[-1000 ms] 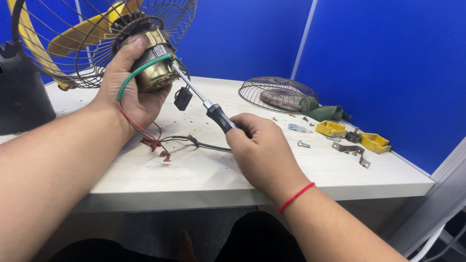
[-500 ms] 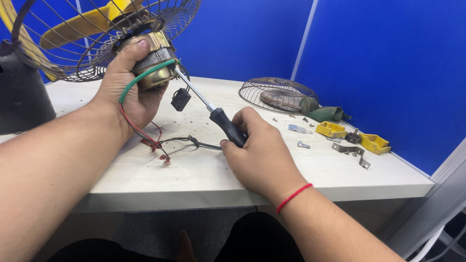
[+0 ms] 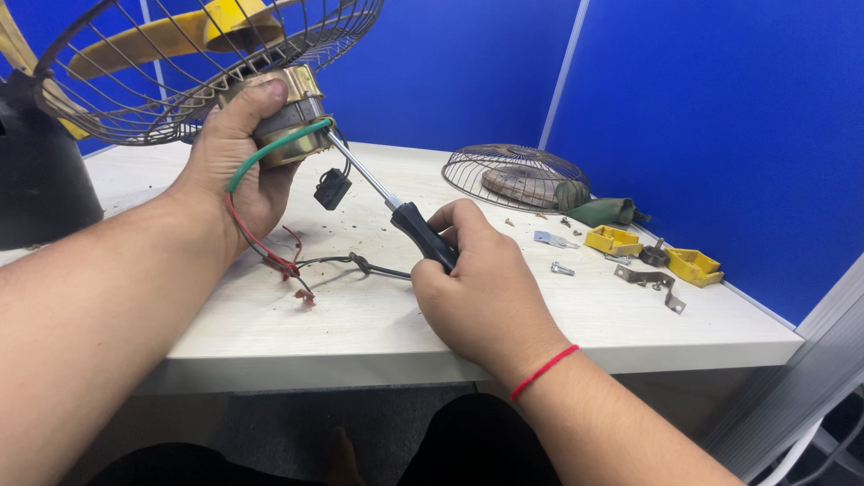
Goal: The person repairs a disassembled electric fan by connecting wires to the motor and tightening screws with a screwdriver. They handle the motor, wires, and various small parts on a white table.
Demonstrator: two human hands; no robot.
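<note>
Blue partition walls (image 3: 720, 117) close in behind the pale counter (image 3: 378, 324), which carries everything, with your knees showing dark beneath its front edge. Taking the fan motor (image 3: 286, 121) as the landmark: the wire fan cage (image 3: 207, 63) with its yellow blade rises just behind and above it, a loose grille (image 3: 515, 171) lies well to its right, and beyond that sit yellow plastic parts (image 3: 652, 252), a metal bracket (image 3: 652, 281) and scattered screws (image 3: 561, 267). Your left hand (image 3: 229, 171) lifts the motor off the counter, fingers clamped around its body, likely to steady it against the tool. Your right hand (image 3: 481, 283) has its fingers closed on the black handle of the screwdriver (image 3: 396, 211), whose shaft angles up so the tip meets the motor's right side. Red, green and black wires (image 3: 288, 261) trail below the motor
</note>
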